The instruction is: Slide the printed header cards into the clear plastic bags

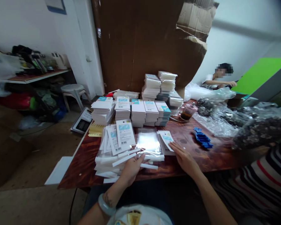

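My left hand [131,168] has its thumb and fingers closed on the lower edge of a clear plastic bag [148,140], which lies on a pile of such bags. My right hand [184,157] grips the right edge of a white and blue printed card [165,137] at the top of a small stack; its thumb is mostly hidden. Left of the clear bag, several printed cards [125,135] lie fanned over more bags with white strips [124,158].
Card stacks [138,112] line the table's back, with taller stacks [152,84] behind. A lidded glass cup [187,112], a blue plastic part [202,138] and filled clear bags [259,131] are on the right. A scale [82,120] is at left. Another person [219,78] sits beyond.
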Available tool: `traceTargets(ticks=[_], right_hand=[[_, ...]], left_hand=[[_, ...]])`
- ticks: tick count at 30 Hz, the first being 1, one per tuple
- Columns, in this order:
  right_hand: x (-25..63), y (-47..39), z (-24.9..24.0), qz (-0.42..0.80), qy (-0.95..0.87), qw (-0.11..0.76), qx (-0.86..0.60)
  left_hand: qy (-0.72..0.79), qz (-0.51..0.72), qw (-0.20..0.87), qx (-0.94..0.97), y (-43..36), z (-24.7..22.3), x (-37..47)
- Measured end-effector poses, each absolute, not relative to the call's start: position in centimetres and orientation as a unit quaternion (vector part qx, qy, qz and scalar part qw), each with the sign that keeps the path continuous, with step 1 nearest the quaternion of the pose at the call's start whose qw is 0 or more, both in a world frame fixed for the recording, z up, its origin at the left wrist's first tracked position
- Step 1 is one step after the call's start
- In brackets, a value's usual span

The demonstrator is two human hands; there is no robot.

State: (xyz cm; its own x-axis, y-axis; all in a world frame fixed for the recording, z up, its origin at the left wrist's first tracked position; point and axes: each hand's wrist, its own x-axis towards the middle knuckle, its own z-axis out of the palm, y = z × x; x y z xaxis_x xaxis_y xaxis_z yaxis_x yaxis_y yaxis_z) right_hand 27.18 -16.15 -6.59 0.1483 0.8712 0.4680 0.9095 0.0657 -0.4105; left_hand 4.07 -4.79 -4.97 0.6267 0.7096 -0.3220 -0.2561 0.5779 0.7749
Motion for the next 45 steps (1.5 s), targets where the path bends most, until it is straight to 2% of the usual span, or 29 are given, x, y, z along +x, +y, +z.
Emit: traceTargets(ticks=[3,4,6,9,15,18,21,26,30,35,38,41,43,45], right_hand=[[23.7,-18.6,-4.4,-0.090,-0.658,0.420,-0.618],[22.5,-19.1,-3.7,-0.081,-0.675,0.425,-0.597],[20.4,-19.8,-2.6,-0.063,-0.724,0.369,-0.580],[19.0,-19.8,-2.1,-0.107,-0.747,0.273,-0.597],[17.6,-18.5,-3.9,-0.170,-0.742,0.161,-0.628],[16.0,-16.4,-4.6,-0.174,-0.706,0.149,-0.670],[15.4,-13.5,-4.7,-0.122,-0.681,0.131,-0.710],[17.6,-11.0,-3.1,0.084,-0.692,0.107,-0.709],[20.6,-10.8,-1.5,0.215,-0.732,0.169,-0.624],[22.1,-9.7,-2.3,0.183,-0.691,0.259,-0.649],[21.8,-9.9,-2.6,0.121,-0.654,0.282,-0.691],[20.5,-10.8,-1.5,-0.027,-0.576,0.350,-0.738],[18.7,-10.8,-0.6,-0.158,-0.537,0.425,-0.711],[16.2,-9.7,0.1,-0.218,-0.571,0.462,-0.643]], left_hand=[[0.330,0.273,0.815,0.390,-4.6,-5.5,4.0],[0.331,0.267,0.808,0.408,-4.5,-5.7,3.9],[0.332,0.261,0.796,0.435,-4.5,-6.0,3.9],[0.342,0.261,0.787,0.443,-4.6,-6.0,3.9],[0.343,0.246,0.783,0.457,-4.7,-5.8,4.0],[0.311,0.253,0.773,0.491,-4.7,-5.6,4.0],[0.277,0.249,0.771,0.516,-4.8,-5.1,4.0],[0.320,0.216,0.801,0.457,-4.8,-4.9,3.9],[0.312,0.221,0.816,0.434,-4.6,-5.1,3.8],[0.303,0.206,0.820,0.439,-4.5,-4.9,3.7],[0.310,0.202,0.816,0.443,-4.6,-4.8,3.7],[0.325,0.207,0.807,0.449,-4.9,-4.7,3.8],[0.336,0.216,0.793,0.459,-4.9,-4.6,3.9],[0.345,0.229,0.774,0.479,-4.8,-4.6,4.2]])
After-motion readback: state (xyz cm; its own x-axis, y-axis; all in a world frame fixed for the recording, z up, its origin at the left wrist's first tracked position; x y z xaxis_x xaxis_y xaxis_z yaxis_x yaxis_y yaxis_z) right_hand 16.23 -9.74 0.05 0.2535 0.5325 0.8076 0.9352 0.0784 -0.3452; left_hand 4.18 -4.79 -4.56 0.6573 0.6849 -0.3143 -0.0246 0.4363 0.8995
